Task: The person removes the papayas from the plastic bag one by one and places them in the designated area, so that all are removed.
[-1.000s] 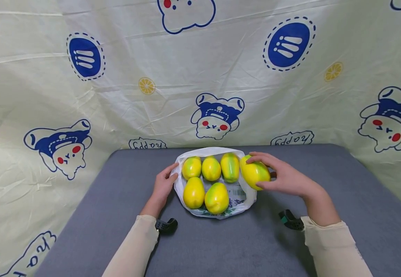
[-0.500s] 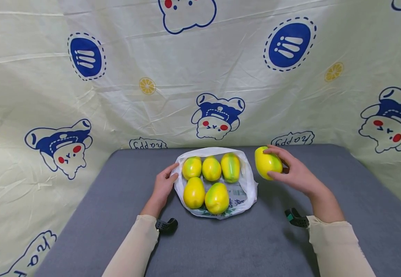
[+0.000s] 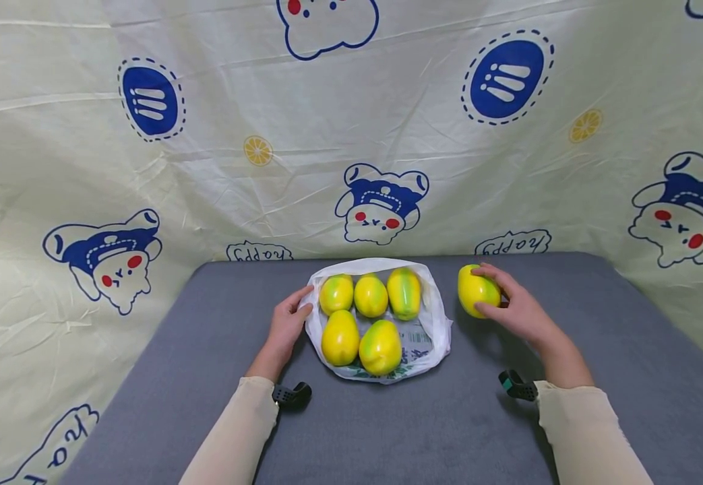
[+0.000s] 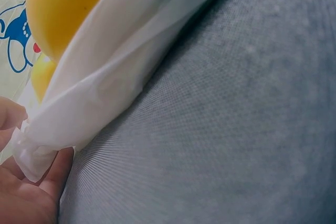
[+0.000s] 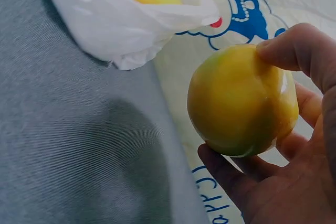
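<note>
A white plastic bag (image 3: 442,337) lies mouth-up on the grey table with several smooth, papaya-like yellow-green fruits (image 3: 340,338) inside. My left hand (image 3: 286,327) is at the bag's left side; in the left wrist view, a bunched fold of the bag (image 4: 34,150) sits between its thumb and fingers. To the right of the bag, my right hand (image 3: 521,311) grips one more yellow-green fruit (image 3: 478,291). The right wrist view shows the thumb on one side of this fruit (image 5: 239,100) and fingers around the other. It is held above the table, apart from the bag.
The grey table (image 3: 387,431) reaches back to a pale hanging cloth (image 3: 302,202) printed with blue cartoon bears. Printed paper shows in the bag's lower right part. Both wrists wear black straps (image 3: 292,396).
My right hand has carried its fruit rightward, from over the bag's right edge to beside it, then slightly farther right. The left hand and the bag have stayed in place.
</note>
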`<control>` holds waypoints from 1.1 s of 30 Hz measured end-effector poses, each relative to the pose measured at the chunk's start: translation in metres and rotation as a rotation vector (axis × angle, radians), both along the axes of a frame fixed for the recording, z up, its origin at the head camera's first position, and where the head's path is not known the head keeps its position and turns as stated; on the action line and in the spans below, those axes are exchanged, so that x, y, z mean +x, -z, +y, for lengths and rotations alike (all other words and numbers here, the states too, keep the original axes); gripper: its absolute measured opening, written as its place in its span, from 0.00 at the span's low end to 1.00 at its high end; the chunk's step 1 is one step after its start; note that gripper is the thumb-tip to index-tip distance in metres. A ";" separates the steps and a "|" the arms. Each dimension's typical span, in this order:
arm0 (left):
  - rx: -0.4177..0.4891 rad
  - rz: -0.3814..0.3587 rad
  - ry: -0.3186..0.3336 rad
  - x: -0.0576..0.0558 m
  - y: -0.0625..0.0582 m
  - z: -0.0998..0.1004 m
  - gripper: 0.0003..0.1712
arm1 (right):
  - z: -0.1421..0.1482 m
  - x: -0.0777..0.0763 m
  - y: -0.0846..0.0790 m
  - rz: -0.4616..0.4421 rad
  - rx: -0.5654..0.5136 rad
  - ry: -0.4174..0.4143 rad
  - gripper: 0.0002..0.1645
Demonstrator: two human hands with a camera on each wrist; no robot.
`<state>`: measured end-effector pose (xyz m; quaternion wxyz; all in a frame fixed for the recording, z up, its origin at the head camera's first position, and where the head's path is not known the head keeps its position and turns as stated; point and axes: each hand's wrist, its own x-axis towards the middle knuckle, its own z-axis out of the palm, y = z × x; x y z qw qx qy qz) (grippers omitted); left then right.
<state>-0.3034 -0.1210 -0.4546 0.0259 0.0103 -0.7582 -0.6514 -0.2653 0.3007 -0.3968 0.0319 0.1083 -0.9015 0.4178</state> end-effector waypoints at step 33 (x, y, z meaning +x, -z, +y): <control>-0.009 0.008 -0.008 0.000 -0.001 0.000 0.24 | 0.003 -0.011 0.030 -0.024 0.055 0.036 0.37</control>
